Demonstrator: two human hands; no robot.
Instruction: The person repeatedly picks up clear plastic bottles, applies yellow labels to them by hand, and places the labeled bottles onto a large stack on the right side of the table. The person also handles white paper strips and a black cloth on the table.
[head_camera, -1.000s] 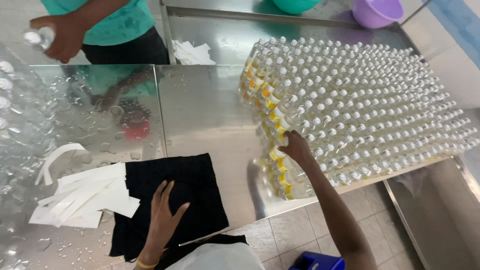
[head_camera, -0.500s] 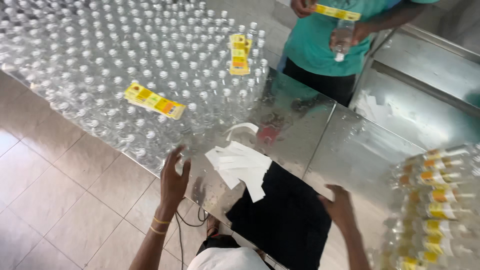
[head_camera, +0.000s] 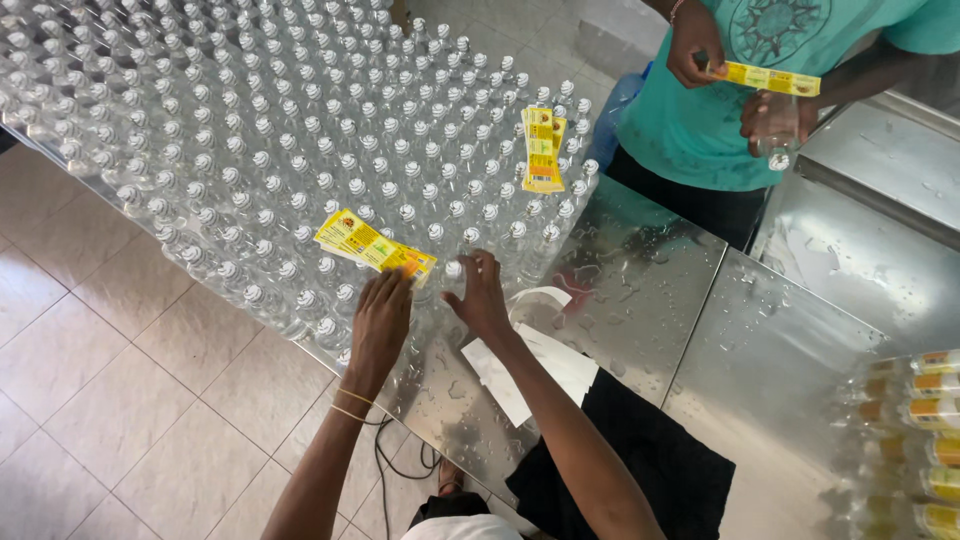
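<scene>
My left hand rests with fingers spread at the near end of a stack of yellow labels that lies on top of the clear bottles. My right hand reaches among the bottle caps at the near edge of the field, its fingers around one white-capped clear bottle; whether it grips is hard to tell. Several rows of clear capped bottles cover the steel table. A second stack of yellow labels lies further back on the bottles.
Across the table a person in a teal shirt holds a yellow label strip and a bottle. White backing paper and a black cloth lie near me. Labelled bottles lie at the right. Tiled floor is at the left.
The view has swung left onto the unlabelled bottles. Both my hands have moved up from the table edge to the label stack and the nearest bottles.
</scene>
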